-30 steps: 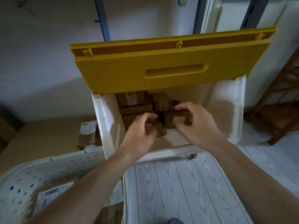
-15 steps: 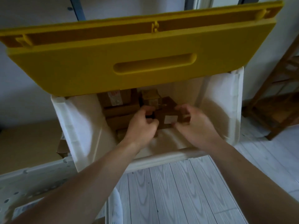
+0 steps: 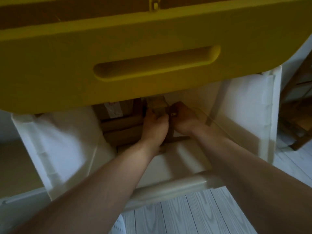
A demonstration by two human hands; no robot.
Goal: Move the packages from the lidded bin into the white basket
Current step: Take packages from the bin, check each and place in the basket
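Both bare forearms reach over the bin's near rim into its white interior. The left hand and right hand sit close together, fingers curled round a small brown package toward the back wall. More packages are stacked left, under the raised yellow lid.

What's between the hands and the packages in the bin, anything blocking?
Nothing visible. The yellow lid is raised and overhangs the back of the bin, but both hands are under it. Left hand and right hand already grip brown packages. The basket is mostly out of frame.
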